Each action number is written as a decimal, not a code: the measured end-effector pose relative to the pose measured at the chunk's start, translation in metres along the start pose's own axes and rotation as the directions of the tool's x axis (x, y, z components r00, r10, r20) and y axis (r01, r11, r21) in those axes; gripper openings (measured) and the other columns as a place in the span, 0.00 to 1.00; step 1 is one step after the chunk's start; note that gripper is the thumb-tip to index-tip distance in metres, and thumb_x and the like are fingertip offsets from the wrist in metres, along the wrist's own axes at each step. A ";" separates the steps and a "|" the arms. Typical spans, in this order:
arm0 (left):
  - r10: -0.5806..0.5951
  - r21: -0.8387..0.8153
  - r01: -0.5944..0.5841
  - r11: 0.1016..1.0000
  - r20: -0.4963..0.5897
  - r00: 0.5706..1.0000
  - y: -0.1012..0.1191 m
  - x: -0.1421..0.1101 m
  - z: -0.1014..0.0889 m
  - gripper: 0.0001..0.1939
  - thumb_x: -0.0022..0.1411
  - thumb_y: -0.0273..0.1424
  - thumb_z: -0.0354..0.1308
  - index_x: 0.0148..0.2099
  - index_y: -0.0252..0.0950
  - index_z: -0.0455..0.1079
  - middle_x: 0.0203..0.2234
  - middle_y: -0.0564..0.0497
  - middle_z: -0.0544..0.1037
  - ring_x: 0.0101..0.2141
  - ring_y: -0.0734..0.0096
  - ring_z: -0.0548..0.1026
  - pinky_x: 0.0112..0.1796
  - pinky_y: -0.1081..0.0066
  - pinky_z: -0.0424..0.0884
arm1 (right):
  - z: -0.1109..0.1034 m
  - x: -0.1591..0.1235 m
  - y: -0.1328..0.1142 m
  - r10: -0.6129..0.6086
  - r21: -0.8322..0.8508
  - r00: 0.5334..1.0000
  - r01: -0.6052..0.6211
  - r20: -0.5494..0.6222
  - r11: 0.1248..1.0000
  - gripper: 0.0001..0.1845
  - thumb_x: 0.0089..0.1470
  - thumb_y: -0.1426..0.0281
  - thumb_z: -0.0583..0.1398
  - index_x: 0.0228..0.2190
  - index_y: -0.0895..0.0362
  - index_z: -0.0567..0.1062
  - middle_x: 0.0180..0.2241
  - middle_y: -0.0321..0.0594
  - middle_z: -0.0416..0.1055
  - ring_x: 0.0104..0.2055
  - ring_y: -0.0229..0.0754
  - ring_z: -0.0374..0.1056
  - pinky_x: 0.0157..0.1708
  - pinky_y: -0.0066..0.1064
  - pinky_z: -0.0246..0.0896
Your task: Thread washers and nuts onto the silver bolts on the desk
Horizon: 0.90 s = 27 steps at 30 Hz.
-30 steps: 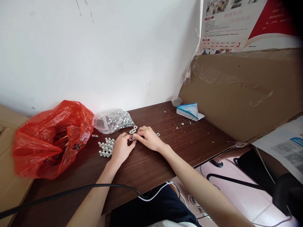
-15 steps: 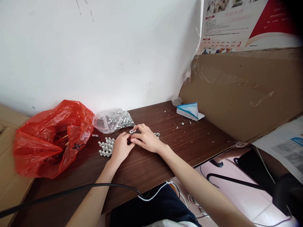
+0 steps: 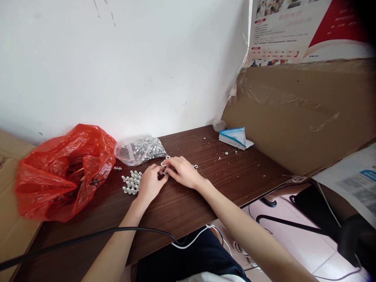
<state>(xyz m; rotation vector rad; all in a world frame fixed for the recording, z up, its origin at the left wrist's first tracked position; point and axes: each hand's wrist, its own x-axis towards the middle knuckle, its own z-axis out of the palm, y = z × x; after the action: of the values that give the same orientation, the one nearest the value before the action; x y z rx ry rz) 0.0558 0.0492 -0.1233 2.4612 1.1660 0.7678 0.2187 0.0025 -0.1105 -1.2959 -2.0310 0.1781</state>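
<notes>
My left hand (image 3: 150, 182) rests on the dark wooden table with thumb and fingers closed round a small shiny metal piece (image 3: 165, 172); its exact kind is too small to tell. My right hand (image 3: 183, 172) meets it there, fingers curled, and its fingertips pinch at the same piece. Pale washers (image 3: 163, 163) lie just beyond the fingertips, and several small metal rings (image 3: 196, 167) are partly hidden behind my right hand. Left of my left hand stands a cluster of whitish wing-shaped metal fasteners (image 3: 132, 182).
A clear bag of small metal hardware (image 3: 149, 149) lies against the wall, beside an open red plastic bag (image 3: 64, 168). Two loose metal parts (image 3: 118, 168) sit between them. A blue-and-white packet (image 3: 233, 138) is near the cardboard (image 3: 293, 117). A black cable (image 3: 88, 235) crosses in front.
My right fingers have shifted and curled in more, so the small metal piece now shows between the hands. A washer behind the fingertips has come into view. My left hand barely moved.
</notes>
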 end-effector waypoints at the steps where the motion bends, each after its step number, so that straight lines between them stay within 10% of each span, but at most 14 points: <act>1: -0.002 -0.006 0.002 1.000 0.003 1.000 0.000 0.000 0.000 0.05 0.56 0.31 0.56 0.35 0.36 0.72 0.27 0.51 0.70 0.29 0.69 0.68 0.32 0.69 0.65 | 0.000 0.000 0.000 0.025 0.001 1.000 -0.025 -0.005 1.000 0.09 0.60 0.73 0.54 0.43 0.57 0.69 0.35 0.40 0.72 0.39 0.42 0.67 0.43 0.34 0.55; 27: 0.001 -0.014 -0.001 1.000 0.002 1.000 -0.002 0.000 0.001 0.05 0.56 0.31 0.58 0.35 0.36 0.72 0.27 0.52 0.70 0.30 0.69 0.69 0.32 0.70 0.65 | 0.003 0.000 0.004 0.171 0.121 0.984 -0.163 -0.053 0.979 0.08 0.59 0.71 0.55 0.39 0.55 0.72 0.32 0.37 0.74 0.31 0.38 0.68 0.33 0.26 0.58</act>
<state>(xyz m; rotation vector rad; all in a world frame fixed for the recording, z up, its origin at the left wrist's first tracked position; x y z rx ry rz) 0.0548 0.0503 -0.1248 2.4504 1.1550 0.7705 0.2196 0.0053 -0.1142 -1.3809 -1.8309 0.3238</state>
